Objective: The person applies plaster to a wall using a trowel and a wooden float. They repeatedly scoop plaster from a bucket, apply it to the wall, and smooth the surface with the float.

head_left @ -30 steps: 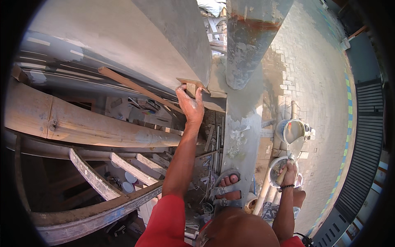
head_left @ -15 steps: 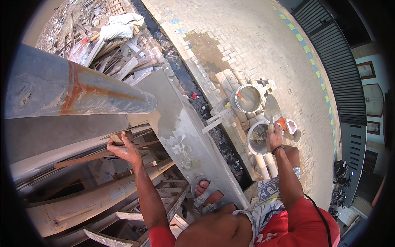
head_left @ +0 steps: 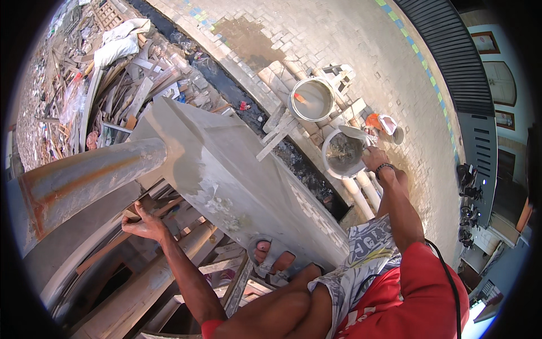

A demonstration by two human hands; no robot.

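Scooping or working grey mix looks to me like the step in hand. Over on the right, the right hand (head_left: 375,159) has its fingers wrapped closely about a trowel (head_left: 353,133), the blade lying over the far edge of the nearer bucket (head_left: 326,163); whether it carries any mix, I can't tell. On the left, the left hand (head_left: 145,225) grips a wooden float (head_left: 132,215) by its block, thumb and fingers parted only by the wood, near the low end of the rust-stained pipe (head_left: 113,164). I can't make out whether the float touches the wall. The next move, I'd judge, calls for a level blade and a steady float, with the concrete ledge (head_left: 243,169) lying between them.

Counting up: one trowel, one float, one rust-stained pipe, one ledge, and two large buckets, the farther one (head_left: 291,106) holding pale liquid. One sandalled foot (head_left: 274,257) rests on the ledge.
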